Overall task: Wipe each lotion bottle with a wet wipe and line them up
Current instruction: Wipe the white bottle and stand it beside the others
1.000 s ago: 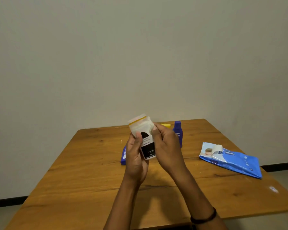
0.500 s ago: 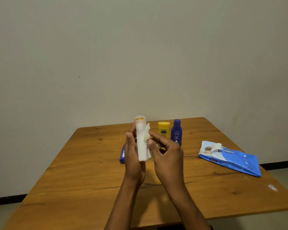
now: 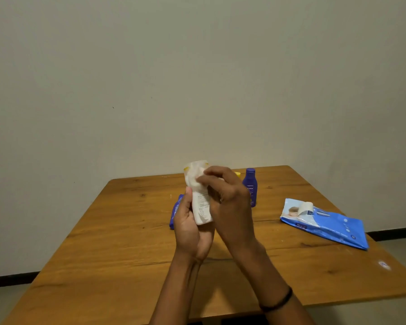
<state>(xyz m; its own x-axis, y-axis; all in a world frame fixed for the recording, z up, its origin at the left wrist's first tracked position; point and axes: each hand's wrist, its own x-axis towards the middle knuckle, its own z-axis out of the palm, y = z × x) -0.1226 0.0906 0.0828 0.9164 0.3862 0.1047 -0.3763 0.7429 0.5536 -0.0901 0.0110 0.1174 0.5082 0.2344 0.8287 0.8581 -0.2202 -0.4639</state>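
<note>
Fingers (image 3: 189, 195) round bottle (image 3: 202, 208); NIVEA (image 3: 250, 184), seemingly, behind

The right hand (image 3: 227, 207) hides nearly all of the yellow bottle (image 3: 237, 174) — only a sliver of its top shows. A blue object (image 3: 174, 213) lies half hidden behind the left hand (image 3: 190, 231); I cannot tell what it is. The wet wipe (image 3: 193, 174) covers the top of the white bottle (image 3: 202, 207), whose print is too small to read. Both forearms run off the bottom edge.
</note>
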